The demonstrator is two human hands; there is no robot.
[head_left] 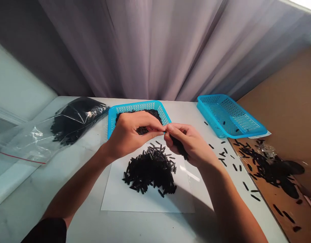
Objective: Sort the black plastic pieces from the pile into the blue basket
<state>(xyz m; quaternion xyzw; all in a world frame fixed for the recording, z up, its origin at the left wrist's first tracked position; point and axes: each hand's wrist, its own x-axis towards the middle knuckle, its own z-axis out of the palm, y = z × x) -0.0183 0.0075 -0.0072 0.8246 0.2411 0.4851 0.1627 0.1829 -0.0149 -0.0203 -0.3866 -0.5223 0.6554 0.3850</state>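
My left hand (131, 133) is closed in a pinch, its thumb and fingertip meeting at the tips of my right hand (189, 141). Between them shows the end of a small dark piece, too small to make out fully. My right hand is wrapped round a bunch of slim black pieces (179, 146) that sticks out below its fingers. Beneath both hands a heap of the same short, slim black pieces (150, 168) lies on a white sheet (115, 199). Behind my left hand stands a blue basket (110, 123) holding more black pieces, partly hidden by that hand.
A clear plastic bag (76, 118) filled with black pieces lies at the left. At the right, another blue basket (203, 108) holds a few pieces. Loose pieces are scattered on the white table (84, 189) and a brown board (269, 202). A grey curtain (145, 50) hangs behind.
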